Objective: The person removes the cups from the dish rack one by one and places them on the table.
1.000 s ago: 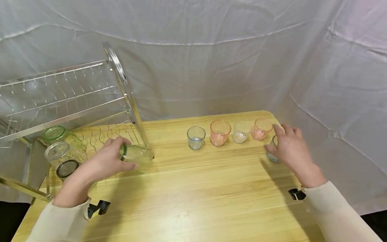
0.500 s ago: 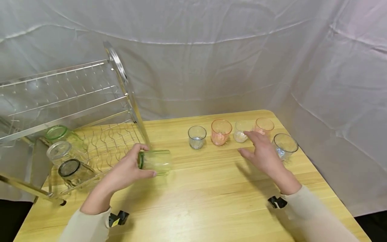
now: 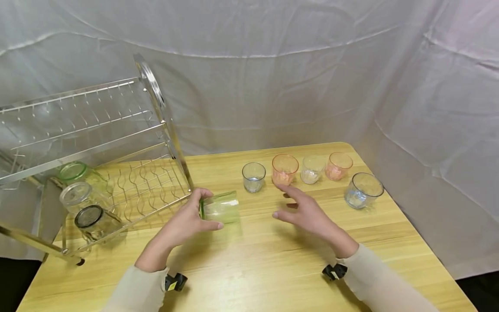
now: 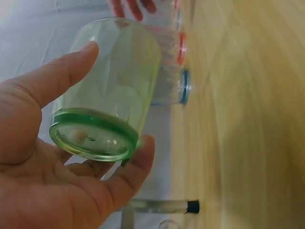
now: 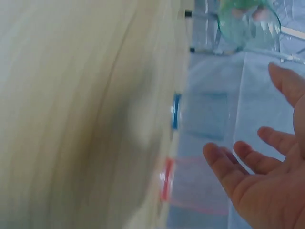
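My left hand (image 3: 191,219) grips a green glass (image 3: 222,209) near its thick base, thumb on one side and fingers on the other. The glass lies sideways above the table, its mouth pointing right; in the left wrist view the green base (image 4: 95,136) sits near the palm. My right hand (image 3: 308,214) hangs over the table with fingers spread and nothing in it. Past its fingertips stands a pink glass (image 3: 284,170). A bluish glass (image 3: 254,177), a clear glass (image 3: 312,170) and another pink glass (image 3: 338,166) share that row. A larger bluish glass (image 3: 362,191) stands at the right.
A metal dish rack (image 3: 152,130) with two tiers stands at the left. Its lower tier bears a green glass (image 3: 87,177), a clear glass (image 3: 82,197) and a dark glass (image 3: 97,221), all tilted bottom up. A grey curtain (image 3: 253,95) hangs behind the wooden table (image 3: 249,268).
My left hand has carried the green glass out from the rack to the right. My right hand has let go of the right-hand bluish glass and moved left towards the green glass.
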Tool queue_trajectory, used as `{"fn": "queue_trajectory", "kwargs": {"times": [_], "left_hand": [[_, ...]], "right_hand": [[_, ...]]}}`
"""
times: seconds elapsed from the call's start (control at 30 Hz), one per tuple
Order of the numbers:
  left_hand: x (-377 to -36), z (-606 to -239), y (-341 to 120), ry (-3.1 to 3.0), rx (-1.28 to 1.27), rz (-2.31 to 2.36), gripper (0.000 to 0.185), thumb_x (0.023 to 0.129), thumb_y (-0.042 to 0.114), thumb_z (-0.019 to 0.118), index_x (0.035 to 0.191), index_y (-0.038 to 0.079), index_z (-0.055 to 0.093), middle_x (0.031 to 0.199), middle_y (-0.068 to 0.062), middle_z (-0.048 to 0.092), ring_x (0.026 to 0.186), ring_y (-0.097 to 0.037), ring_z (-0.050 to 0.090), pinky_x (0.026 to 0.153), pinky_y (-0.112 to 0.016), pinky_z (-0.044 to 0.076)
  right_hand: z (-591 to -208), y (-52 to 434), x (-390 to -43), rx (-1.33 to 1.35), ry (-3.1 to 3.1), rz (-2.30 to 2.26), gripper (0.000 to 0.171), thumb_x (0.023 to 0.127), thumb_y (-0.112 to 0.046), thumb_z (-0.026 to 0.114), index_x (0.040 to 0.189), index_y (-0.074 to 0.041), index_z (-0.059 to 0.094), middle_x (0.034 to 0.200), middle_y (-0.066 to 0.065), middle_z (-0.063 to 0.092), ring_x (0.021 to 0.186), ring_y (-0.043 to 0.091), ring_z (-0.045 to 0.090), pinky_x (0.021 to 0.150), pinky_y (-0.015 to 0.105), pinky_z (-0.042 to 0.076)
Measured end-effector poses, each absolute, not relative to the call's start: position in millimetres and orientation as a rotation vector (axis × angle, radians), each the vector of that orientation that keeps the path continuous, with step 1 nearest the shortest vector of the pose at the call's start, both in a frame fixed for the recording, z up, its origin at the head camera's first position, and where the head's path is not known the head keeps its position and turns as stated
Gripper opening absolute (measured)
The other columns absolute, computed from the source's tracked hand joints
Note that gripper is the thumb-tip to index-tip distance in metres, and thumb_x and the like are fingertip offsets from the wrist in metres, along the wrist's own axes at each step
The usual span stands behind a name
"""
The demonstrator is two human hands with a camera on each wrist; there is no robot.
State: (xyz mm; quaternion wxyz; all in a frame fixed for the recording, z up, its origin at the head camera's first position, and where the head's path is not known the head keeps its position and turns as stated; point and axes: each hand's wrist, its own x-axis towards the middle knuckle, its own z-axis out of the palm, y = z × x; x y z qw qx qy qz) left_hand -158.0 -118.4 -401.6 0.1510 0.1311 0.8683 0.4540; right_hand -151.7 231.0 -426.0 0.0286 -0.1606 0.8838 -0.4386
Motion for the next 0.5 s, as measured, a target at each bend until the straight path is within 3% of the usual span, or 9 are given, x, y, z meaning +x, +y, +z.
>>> {"fn": "queue_trajectory", "kwargs": {"times": [0.33,0.5], "left_hand": [[-157,-411,-95,2.462,0.385,1.298,0.081,0.081,0.028,0.093,0.141,0.014,0.039,0.142,-0.017,0.055,0.127,-0.032,0.057,0.108,-0.054,0.049],[-155,-412,-86,2.452,0.414,1.311,0.081,0.080,0.026,0.094,0.140,0.014,0.040,0.135,-0.012,0.057,0.118,-0.028,0.059,0.105,-0.051,0.050]], "right_hand": [[-428,200,-150,-0.492,2.309,-1.571,0.096,0.089,-0.027,0.087,0.167,-0.027,0.030,0.174,-0.002,0.026,0.155,0.038,0.036,0.118,0.053,0.046],[-429,187,-150,-0.512,2.216,-1.626,0.098,0.090,-0.025,0.086,0.168,-0.033,0.026,0.175,0.007,0.025,0.153,0.040,0.039,0.114,0.050,0.050]]}}
